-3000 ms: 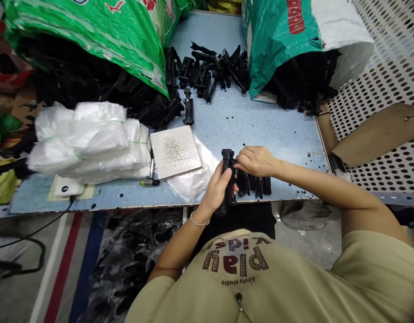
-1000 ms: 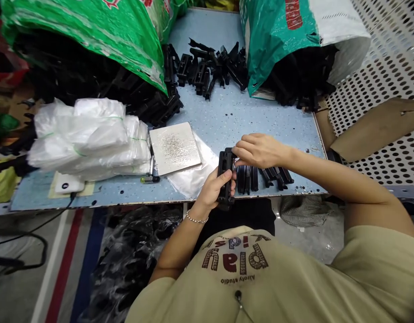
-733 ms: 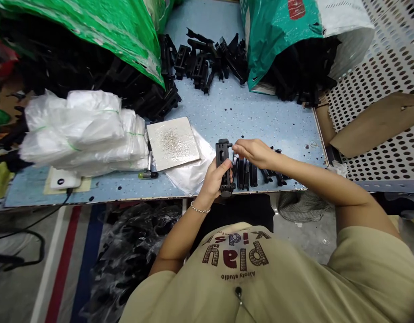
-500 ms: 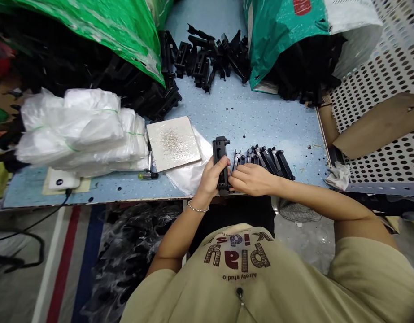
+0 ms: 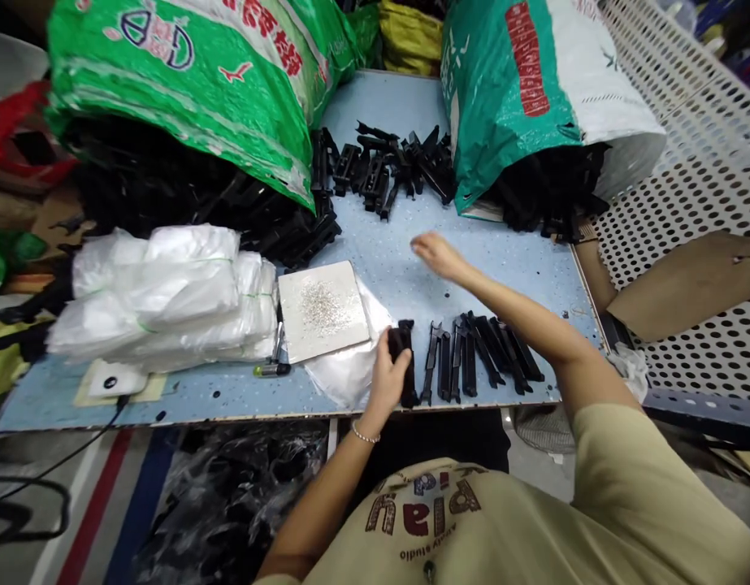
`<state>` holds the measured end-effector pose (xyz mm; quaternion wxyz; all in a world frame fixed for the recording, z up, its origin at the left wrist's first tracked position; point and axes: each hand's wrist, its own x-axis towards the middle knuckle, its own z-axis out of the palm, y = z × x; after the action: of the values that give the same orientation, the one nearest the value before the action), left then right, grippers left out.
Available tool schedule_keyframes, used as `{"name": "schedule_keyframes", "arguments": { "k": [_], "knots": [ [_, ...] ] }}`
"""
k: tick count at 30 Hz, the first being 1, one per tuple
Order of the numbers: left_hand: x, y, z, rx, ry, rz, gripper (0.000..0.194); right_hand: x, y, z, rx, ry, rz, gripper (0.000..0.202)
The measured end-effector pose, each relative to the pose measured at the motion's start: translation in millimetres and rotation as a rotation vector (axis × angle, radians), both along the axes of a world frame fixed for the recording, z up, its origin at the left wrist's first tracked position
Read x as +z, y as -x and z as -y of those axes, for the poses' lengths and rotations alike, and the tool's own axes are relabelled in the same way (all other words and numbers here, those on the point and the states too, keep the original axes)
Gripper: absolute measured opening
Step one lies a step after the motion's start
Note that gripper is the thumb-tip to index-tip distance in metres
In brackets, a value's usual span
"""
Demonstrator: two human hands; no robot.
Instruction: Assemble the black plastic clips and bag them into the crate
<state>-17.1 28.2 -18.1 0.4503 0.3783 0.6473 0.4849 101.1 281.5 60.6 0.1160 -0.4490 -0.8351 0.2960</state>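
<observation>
My left hand (image 5: 389,375) is closed around a black plastic part (image 5: 406,382) near the table's front edge. Just right of it lies a row of slim black parts (image 5: 469,357). My right hand (image 5: 439,253) is raised over the middle of the blue table (image 5: 375,260), its fingers bent towards the left and slightly blurred; whether anything is between them cannot be made out. Beyond it, a loose pile of black parts (image 5: 375,175) lies between two sacks. A pale square board (image 5: 326,309) with small specks on it rests left of my left hand, on clear plastic film (image 5: 344,378).
A green sack (image 5: 228,106) and a teal and white sack (image 5: 502,97) spill black parts. Bundled clear bags (image 5: 161,284), a green-tipped tool (image 5: 270,370) and a white device (image 5: 115,380) with a cable sit left. A perforated white panel (image 5: 704,203) stands right.
My right hand has left the black part and moved forward over the table. My left hand still holds the part, now lower beside the row. The view has tilted up.
</observation>
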Motion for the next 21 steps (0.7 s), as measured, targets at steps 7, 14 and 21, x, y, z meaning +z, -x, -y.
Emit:
{"name": "schedule_keyframes", "arguments": {
  "k": [7, 14, 21],
  "knots": [
    [-23.7, -28.0, 5.7, -0.108, -0.220, -0.500, 0.054, -13.8, 20.2, -146.9, -0.507, -0.208, 0.238, 0.039],
    [-22.1, -13.8, 2.7, -0.207, -0.162, -0.509, 0.058, -30.6, -26.1, -142.5, -0.501, -0.021, 0.052, 0.020],
    [-11.7, -15.5, -3.5, -0.245, -0.138, -0.476, 0.070, -30.1, -83.9, -64.8, -0.375, 0.006, 0.133, 0.014]
  ]
}}
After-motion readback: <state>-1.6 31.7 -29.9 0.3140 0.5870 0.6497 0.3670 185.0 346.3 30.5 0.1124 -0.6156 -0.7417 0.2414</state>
